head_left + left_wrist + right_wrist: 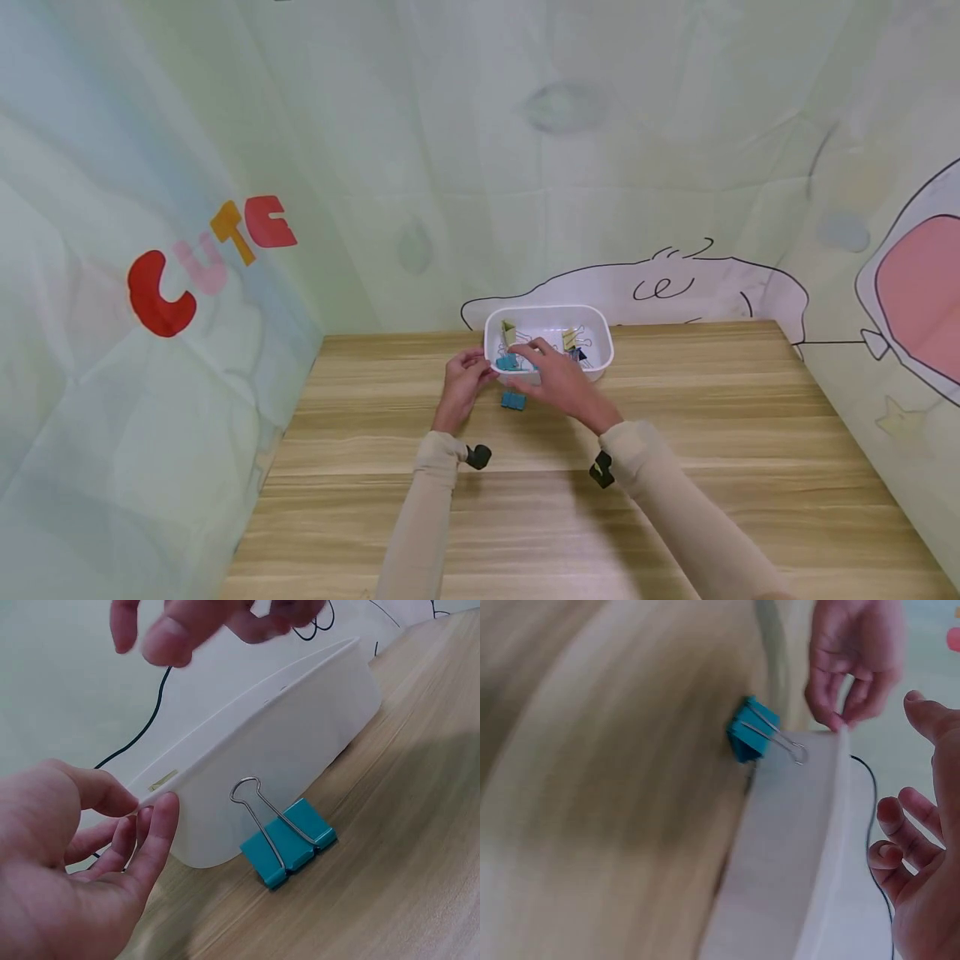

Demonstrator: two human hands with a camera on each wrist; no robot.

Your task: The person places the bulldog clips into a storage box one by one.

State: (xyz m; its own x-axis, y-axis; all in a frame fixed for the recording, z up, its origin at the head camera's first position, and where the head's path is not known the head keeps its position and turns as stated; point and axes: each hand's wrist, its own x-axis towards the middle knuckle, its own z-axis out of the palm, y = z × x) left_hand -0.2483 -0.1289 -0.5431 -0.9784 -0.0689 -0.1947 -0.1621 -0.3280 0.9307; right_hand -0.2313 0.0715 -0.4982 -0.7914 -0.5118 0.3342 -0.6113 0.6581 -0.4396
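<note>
My left hand (459, 390) pinches the rim of a white plastic box (550, 310) at its near left corner, thumb on one side and fingers on the other. Above the box is my right hand (564, 383), its fingers spread and loosely bent around nothing. A large teal binder clip (291, 844) sits on the table against the box's near wall, its wire handles leaning toward that wall. Inside the box lie another teal binder clip (507, 362), yellow binder clips (509, 333) and a dark one (579, 354). My right hand hides part of the contents.
The wooden table (360, 517) carries the box near its back edge. A printed cloth (450, 167) hangs behind and along both sides, close to the box. Black wrist mounts (478, 456) stick out from the sleeves.
</note>
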